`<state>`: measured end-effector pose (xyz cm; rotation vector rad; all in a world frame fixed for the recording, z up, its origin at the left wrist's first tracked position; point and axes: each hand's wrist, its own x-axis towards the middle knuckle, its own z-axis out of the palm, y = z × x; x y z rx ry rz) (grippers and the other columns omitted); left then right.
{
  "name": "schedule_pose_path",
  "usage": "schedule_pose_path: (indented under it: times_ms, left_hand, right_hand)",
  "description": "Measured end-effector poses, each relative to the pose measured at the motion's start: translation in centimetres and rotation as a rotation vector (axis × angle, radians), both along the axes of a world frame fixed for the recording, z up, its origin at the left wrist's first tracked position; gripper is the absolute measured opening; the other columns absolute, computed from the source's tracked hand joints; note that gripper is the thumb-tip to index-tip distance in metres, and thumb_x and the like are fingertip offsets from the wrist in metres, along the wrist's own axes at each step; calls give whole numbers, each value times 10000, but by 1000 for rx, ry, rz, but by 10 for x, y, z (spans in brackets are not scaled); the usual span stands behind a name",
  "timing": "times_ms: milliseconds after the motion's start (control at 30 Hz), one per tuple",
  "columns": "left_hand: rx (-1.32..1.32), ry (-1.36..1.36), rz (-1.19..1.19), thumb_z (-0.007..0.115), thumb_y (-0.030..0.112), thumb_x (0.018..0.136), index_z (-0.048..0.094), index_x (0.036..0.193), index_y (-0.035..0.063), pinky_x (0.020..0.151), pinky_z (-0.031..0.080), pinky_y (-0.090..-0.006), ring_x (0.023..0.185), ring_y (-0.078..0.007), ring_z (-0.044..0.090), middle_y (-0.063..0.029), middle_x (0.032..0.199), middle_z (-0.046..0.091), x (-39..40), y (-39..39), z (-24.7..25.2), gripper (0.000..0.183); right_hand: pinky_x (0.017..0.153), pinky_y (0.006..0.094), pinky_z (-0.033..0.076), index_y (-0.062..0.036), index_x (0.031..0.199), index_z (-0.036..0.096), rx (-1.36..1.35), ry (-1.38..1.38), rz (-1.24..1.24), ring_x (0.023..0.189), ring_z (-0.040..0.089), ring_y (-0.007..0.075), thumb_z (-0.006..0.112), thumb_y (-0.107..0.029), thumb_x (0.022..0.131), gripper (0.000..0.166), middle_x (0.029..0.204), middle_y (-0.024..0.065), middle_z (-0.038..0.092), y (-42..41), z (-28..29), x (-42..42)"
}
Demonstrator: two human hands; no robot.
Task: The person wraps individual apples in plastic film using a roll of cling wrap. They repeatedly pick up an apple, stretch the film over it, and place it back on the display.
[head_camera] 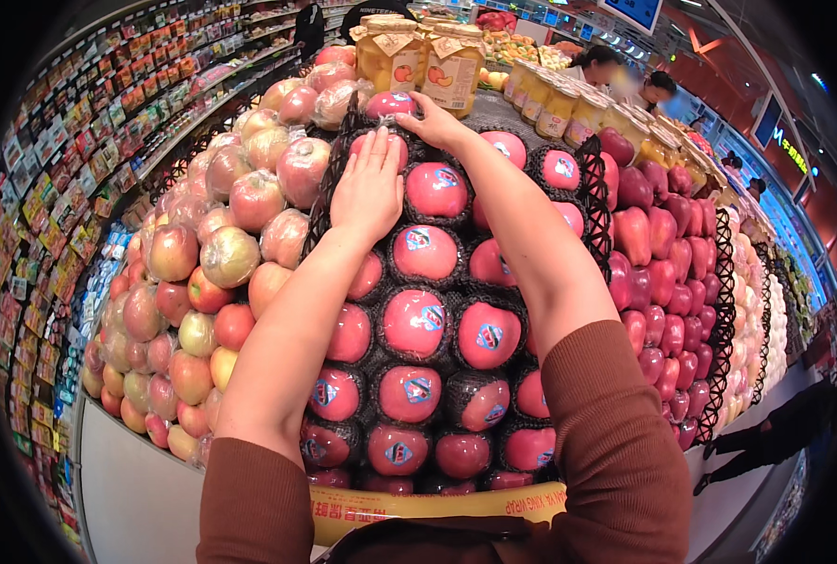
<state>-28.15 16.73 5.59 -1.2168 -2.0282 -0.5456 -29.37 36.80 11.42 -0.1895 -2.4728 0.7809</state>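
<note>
Red apples in black foam nets, many bearing stickers, are stacked on a sloping display before me; one such netted apple [418,323] is near the middle. My left hand [369,187] lies flat with its fingers extended over an apple [394,149] high in the stack. At the top, my right hand [434,123] has thumb and fingers around the right side of a stickered apple [391,105]. The left hand's fingers partly cover the apple under them. Both forearms hide some of the fruit.
Film-wrapped apples [257,195] fill the left side, dark red apples [661,233] the right. Black lattice dividers [593,190] separate them. Large fruit jars [451,69] stand just behind my hands. A yellow wrap-film roll [432,504] lies at the front edge. People [594,67] are beyond the jars.
</note>
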Motion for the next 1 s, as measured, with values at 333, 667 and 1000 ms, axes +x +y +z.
schedule_pose_path:
  times_ms: [333, 667, 1000]
  left_hand:
    - [33, 15, 0, 479, 150, 879, 383, 1386, 34, 1103, 297, -398, 1371, -266, 309, -138, 1478, 328, 3, 1, -2, 529]
    - [12, -53, -55, 501, 177, 883, 363, 1398, 49, 1084, 314, -446, 1382, -269, 281, -126, 1490, 303, 4, -1, 3, 548]
    - [372, -1525, -999, 479, 594, 891, 154, 1482, 90, 1055, 313, -403, 1342, -263, 314, -149, 1461, 296, 119, -32, 82, 842]
  right_hand:
    - [1027, 521, 368, -226, 1401, 387, 452, -580, -311, 1298, 373, 383, 760, -617, 588, 976, 1424, 147, 362, 47, 26, 100]
    - [935, 514, 415, -212, 1367, 388, 609, -73, -328, 1184, 417, 384, 808, -380, 590, 899, 1306, 126, 418, 19, 21, 150]
    - [1029, 356, 364, -35, 1396, 331, -638, 93, 320, 1196, 456, 217, 795, -306, 713, 869, 1337, 152, 432, -70, 49, 259]
